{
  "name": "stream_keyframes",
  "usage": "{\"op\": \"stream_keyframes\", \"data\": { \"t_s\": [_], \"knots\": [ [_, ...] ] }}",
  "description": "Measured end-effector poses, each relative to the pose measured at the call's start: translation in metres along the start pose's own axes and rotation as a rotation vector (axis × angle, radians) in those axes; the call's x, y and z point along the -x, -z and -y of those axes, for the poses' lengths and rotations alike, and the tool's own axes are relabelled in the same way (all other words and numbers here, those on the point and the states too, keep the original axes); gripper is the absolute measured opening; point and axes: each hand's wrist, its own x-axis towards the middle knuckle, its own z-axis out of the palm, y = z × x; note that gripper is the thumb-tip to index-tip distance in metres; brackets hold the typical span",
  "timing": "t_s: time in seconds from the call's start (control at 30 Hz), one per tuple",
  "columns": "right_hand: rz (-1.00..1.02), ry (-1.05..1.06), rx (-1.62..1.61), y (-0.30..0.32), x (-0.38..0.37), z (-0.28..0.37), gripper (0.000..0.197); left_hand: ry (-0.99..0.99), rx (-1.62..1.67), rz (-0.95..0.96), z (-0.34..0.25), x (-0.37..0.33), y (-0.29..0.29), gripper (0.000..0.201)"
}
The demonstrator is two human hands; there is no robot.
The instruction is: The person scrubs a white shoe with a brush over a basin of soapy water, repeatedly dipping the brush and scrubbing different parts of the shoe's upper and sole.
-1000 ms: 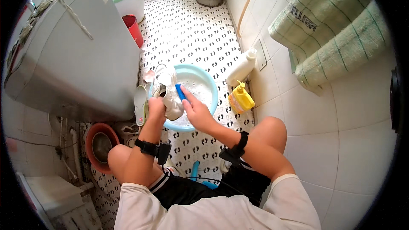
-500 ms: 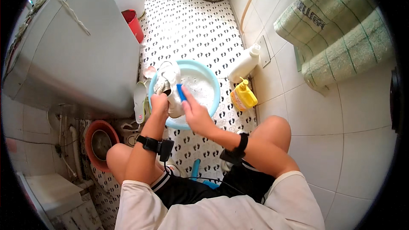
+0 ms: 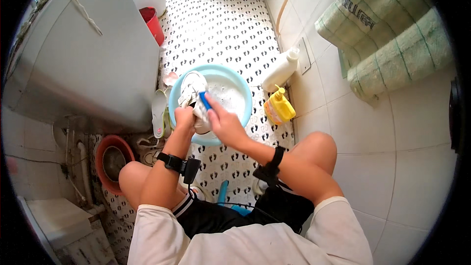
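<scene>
One blue brush (image 3: 204, 100) has shifted slightly forward along the white shoe (image 3: 193, 85).

The shoe (image 3: 194, 81) is showing white and the brush (image 3: 205, 100) blue. The basin (image 3: 247, 93) is gleaming pale blue around white suds (image 3: 229, 96). Black footprints are dotting the white floor (image 3: 221, 29). Dark green lines are checking the light green towel (image 3: 392, 49). 1 pump bottle (image 3: 279, 109) is glowing yellow, 1 bucket (image 3: 153, 26) red. The shorts (image 3: 221, 223) are showing black with white trim.
</scene>
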Motion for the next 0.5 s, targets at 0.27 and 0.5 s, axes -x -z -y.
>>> {"op": "stream_keyframes", "data": {
  "t_s": [0.27, 0.5],
  "knots": [
    [-0.078, 0.046, -0.148, -0.019, 0.021, -0.009, 0.049, 0.030, -0.037, -0.100, -0.001, -0.026, 0.021, 0.043],
    [-0.189, -0.043, -0.187, -0.011, -0.008, -0.024, 0.048, 0.199, 0.201, 0.220, -0.011, -0.021, 0.010, 0.047]
  ]
}}
